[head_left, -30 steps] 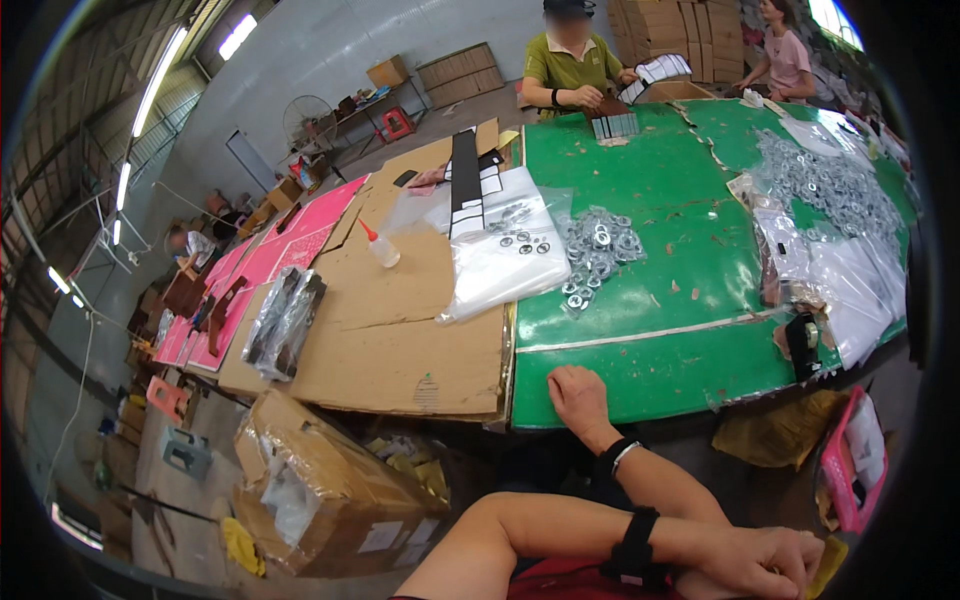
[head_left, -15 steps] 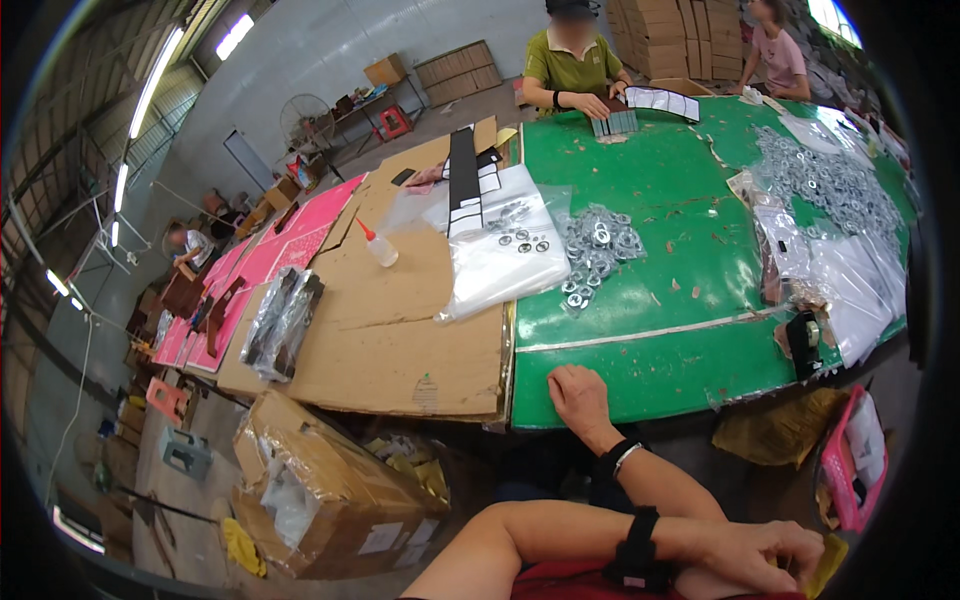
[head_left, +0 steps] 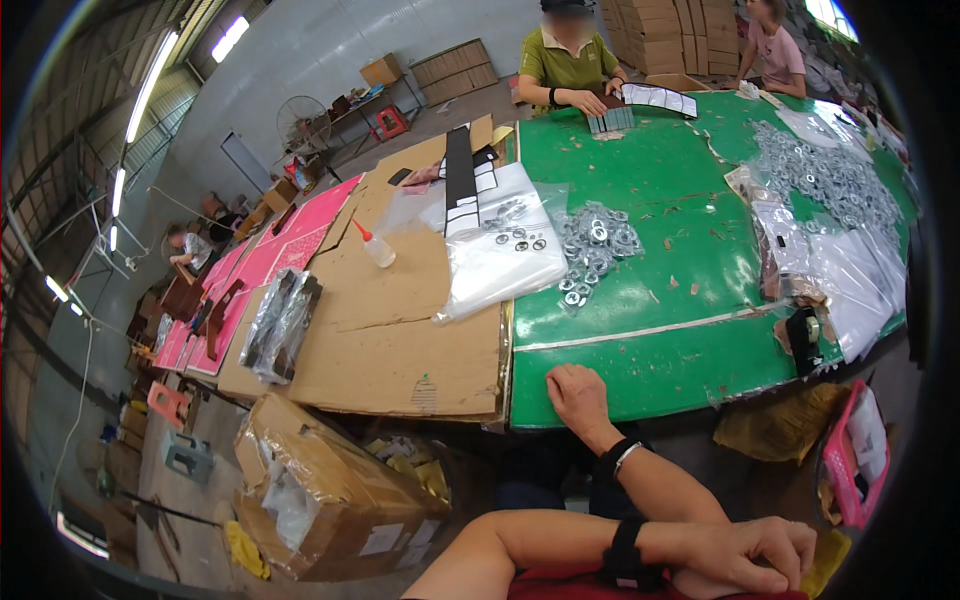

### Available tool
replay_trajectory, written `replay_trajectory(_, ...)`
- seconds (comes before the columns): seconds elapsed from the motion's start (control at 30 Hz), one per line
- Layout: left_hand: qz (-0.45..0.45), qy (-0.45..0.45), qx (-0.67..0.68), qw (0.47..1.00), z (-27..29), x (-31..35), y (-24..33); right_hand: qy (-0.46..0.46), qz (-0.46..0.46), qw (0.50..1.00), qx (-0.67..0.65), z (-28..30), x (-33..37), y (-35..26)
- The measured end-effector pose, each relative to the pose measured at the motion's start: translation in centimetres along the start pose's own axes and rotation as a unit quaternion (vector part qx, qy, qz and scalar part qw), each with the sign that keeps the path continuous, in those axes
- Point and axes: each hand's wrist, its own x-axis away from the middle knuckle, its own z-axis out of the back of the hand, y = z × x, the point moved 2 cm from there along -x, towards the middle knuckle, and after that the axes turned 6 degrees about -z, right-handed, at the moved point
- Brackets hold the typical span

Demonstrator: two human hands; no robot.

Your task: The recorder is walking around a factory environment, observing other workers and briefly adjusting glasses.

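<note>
The right hand is rested on the near edge of the green tabletop, apparently to let the forearm's weight be borne there; its fingers are curled loosely together, and whether anything is pinched beneath cannot be told. The left hand is laid across at the near right, beside the right arm's elbow, seemingly as a relaxed support; its fingers are bent, their tips partly hidden, so a grip cannot be confirmed. A small heap of metal rings is set beyond the right hand, well apart from it, perhaps to be kept within reach, while a larger ring heap is spread at the far right. Flat clear bags are laid across the seam with the cardboard sheet, some dark rings being placed on top.
</note>
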Motion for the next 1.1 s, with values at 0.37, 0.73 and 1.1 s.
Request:
replay_trajectory(0.37,0.0,-0.028,0.01,1.0,0.1,0.5,-0.9,0.008,0.004,1.0,0.003,-0.1,0.1,0.0)
replay_trajectory(0.73,-0.001,0.018,0.038,0.999,0.5,0.8,-0.5,0.004,-0.006,1.0,-0.01,0.0,0.1,0.1)
replay_trajectory(1.1,0.083,0.199,0.13,0.968,1.7,3.4,-3.4,0.005,0.0,1.0,-0.01,0.0,0.0,0.1)
